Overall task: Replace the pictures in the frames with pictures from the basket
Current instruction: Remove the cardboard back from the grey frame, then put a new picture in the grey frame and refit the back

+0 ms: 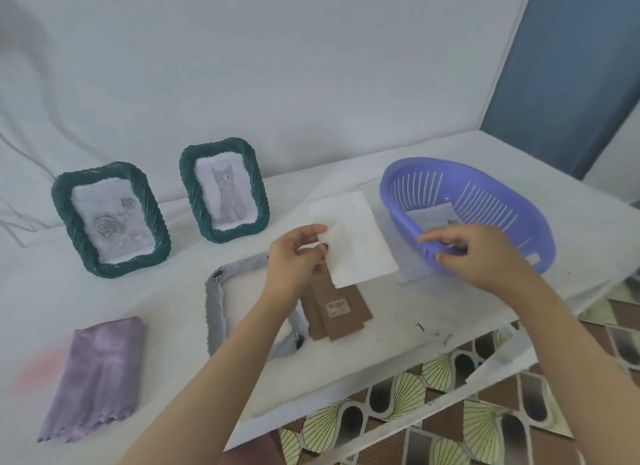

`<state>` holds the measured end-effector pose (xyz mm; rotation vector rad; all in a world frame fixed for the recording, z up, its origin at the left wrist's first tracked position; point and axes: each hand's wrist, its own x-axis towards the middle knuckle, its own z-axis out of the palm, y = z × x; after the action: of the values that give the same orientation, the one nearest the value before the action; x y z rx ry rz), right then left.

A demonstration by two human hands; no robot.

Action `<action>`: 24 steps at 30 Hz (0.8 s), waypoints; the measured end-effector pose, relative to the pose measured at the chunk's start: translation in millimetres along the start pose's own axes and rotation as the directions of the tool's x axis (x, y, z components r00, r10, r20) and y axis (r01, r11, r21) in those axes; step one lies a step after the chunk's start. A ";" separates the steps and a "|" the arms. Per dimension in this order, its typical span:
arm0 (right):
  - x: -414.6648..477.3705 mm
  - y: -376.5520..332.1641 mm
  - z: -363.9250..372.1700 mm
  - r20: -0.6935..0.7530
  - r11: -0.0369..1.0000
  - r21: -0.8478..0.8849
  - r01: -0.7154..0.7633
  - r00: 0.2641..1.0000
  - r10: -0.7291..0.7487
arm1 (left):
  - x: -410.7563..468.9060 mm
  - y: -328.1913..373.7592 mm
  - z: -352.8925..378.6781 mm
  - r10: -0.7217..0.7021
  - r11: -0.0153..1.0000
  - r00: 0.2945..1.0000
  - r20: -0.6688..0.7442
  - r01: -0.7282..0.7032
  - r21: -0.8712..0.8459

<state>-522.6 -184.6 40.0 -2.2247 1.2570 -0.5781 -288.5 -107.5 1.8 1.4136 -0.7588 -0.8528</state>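
I see the white table point(346, 353) running across the view, with the purple basket point(491, 201) at its far right. Two green frames stand upright at the far left, the rose frame point(110, 218) and, to its right, the cat frame point(224, 194). A purple cloth point(93, 374) lies folded at the near left. A grey frame point(216, 312) lies flat in the middle, with a brown board point(343, 312) just to its right.

The left hand point(294, 260) holds a white sheet point(356, 236) above the board, thumb and fingers pinching its near left corner. The right hand point(478, 253) has its fingers over the basket's near rim, with the thumb on the outside, gripping it. One picture point(433, 216) lies inside the basket, just beyond that hand.
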 end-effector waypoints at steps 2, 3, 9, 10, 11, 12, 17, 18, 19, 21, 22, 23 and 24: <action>3.8 2.7 -6.1 -0.059 1.000 0.024 0.006 0.998 -0.005 | 8.7 -3.7 12.0 -0.020 1.000 1.000 -0.002 0.020 -0.001; 6.4 3.4 -9.8 -0.094 0.999 0.039 0.004 0.996 -0.001 | 12.6 -5.7 18.3 -0.025 1.000 1.000 0.002 0.025 0.003; 19.6 2.6 -35.3 -0.184 0.990 0.143 -0.015 0.982 0.041 | 33.8 -13.1 60.3 -0.083 0.997 0.996 0.037 0.083 0.010; 20.8 3.0 -37.3 -0.180 0.988 0.155 -0.019 0.982 0.048 | 36.9 -15.2 67.3 -0.098 0.995 0.994 0.044 0.098 0.014; 21.8 3.7 -38.7 -0.177 0.986 0.166 -0.021 0.983 0.051 | 39.7 -17.7 73.9 -0.113 0.993 0.992 0.050 0.112 0.023; 22.4 4.5 -39.6 -0.176 0.985 0.171 -0.025 0.983 0.055 | 42.1 -20.6 80.2 -0.131 0.991 0.990 0.054 0.129 0.036; 20.9 7.7 -33.0 -0.155 0.983 0.181 -0.012 0.987 0.041 | 48.0 -36.7 101.8 -0.187 0.972 0.981 0.044 0.179 0.151; 20.0 8.2 -29.8 -0.143 0.985 0.175 -0.004 0.989 0.030 | 48.4 -38.8 104.1 -0.189 0.968 0.981 0.040 0.179 0.175; 18.9 9.0 -26.1 -0.127 0.986 0.168 0.003 0.992 0.019 | 48.3 -40.4 106.1 -0.188 0.965 0.981 0.039 0.178 0.191; 16.6 11.6 -18.6 -0.089 0.989 0.145 0.015 0.996 -0.002 | 47.3 -41.5 109.0 -0.182 0.964 0.983 0.041 0.169 0.206; 15.3 12.5 -15.3 -0.073 0.991 0.131 0.020 0.997 -0.010 | 47.1 -41.9 109.8 -0.174 0.963 0.984 0.043 0.161 0.216; 14.1 13.7 -12.2 -0.056 0.993 0.117 0.022 0.998 -0.015 | 47.6 -43.1 110.6 -0.165 0.962 0.985 0.043 0.151 0.227; 12.5 14.0 -9.6 -0.040 0.994 0.104 0.025 0.999 -0.021 | 47.8 -43.7 110.9 -0.158 0.961 0.986 0.043 0.144 0.238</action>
<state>-531.3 -203.8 40.2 -2.1537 1.1941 -0.6829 -361.7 -204.0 -40.8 1.6783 -0.8271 -0.9521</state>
